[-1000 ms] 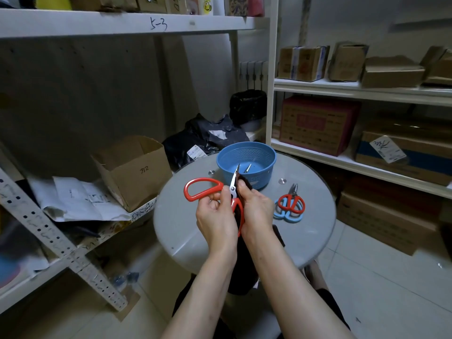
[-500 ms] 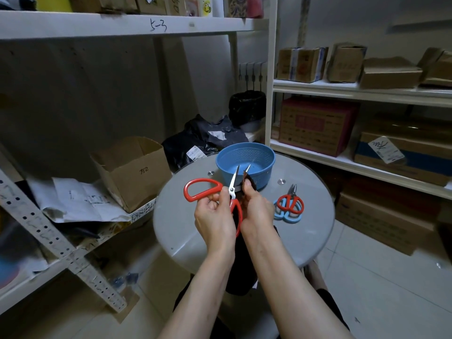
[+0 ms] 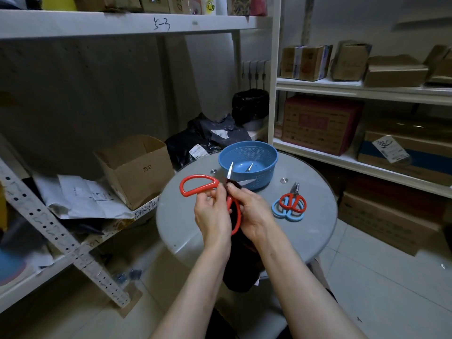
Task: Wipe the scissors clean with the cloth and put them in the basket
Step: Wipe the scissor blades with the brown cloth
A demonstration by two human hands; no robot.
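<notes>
Scissors [image 3: 199,185] with red handles are held spread open above the middle of the table [image 3: 315,231], just in front of the basket [image 3: 248,149]. They are gripped at the handles, close to the pivot, by the curled fingers of the left hand [image 3: 212,216]. A dark cloth [image 3: 244,263] is pinched against the blades at the pivot by the right hand [image 3: 254,214] and hangs past the near table edge. One blade points far, the other right. The basket stands at the far edge. A red pair [image 3: 292,201] lies across a blue pair [image 3: 293,217] on the right.
</notes>
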